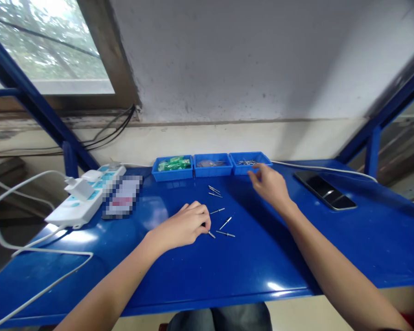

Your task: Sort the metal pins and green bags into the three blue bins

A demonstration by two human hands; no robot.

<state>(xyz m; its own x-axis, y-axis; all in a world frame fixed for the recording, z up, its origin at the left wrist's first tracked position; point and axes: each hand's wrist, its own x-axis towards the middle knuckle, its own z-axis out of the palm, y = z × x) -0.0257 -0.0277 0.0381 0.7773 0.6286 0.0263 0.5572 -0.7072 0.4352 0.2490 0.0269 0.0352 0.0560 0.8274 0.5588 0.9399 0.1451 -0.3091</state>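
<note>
My left hand (192, 224) rests low over the blue table with fingers curled together. A pop rivet (211, 234) sticks out at its fingertips, partly hidden by them. Just to its right lie several loose silver rivets: one slanted rivet (225, 223), one nearly level rivet (225, 234) and another rivet (217, 211) by the knuckles. Farther back is a small group of rivets (214, 189). My right hand (271, 184) hovers at the front of the right blue bin (250, 170), which contains many rivets. Its thumb and bent forefinger look slightly apart, with nothing visible between them.
The middle bin (212, 172) holds small parts in clear plastic; the left bin (172, 175) holds green packets. A phone (326, 190) lies right. At left are a white power strip (86, 197) with plugs and cables, and a pixelated flat item (123, 197). Behind stands a wall.
</note>
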